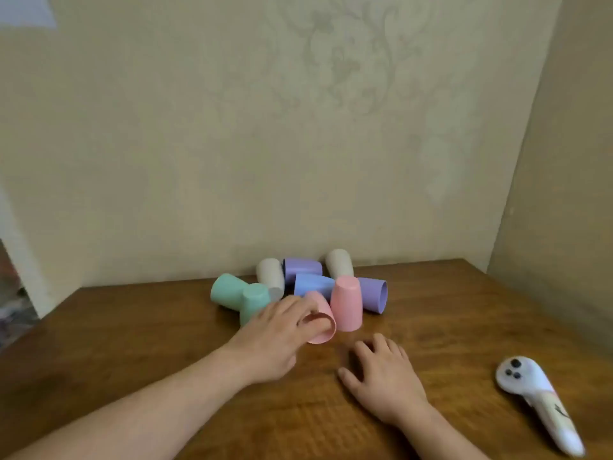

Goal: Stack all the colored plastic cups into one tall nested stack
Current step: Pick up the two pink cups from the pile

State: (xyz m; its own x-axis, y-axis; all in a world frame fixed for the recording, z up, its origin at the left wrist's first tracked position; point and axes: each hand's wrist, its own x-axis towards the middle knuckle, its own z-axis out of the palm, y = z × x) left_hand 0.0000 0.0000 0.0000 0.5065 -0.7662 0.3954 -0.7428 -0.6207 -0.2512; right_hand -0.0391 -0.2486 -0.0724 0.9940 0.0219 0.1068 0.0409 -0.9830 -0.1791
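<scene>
A loose cluster of pastel cups lies near the wall on the wooden table (132,327). My left hand (275,336) grips a pink cup (320,322) lying on its side, fingers reaching into its open mouth. A second pink cup (346,303) stands upside down right beside it. Two green cups (229,290) (253,302) lie to the left, partly behind my hand. Behind are two beige cups (270,273) (339,263), a blue cup (311,283) and two purple cups (302,266) (374,293), most on their sides. My right hand (381,376) rests flat on the table, empty.
A white handheld device (537,400) with dark buttons lies at the right front of the table. A patterned wall rises just behind the cups, and a side wall closes the right. The table's left edge runs diagonally at the left.
</scene>
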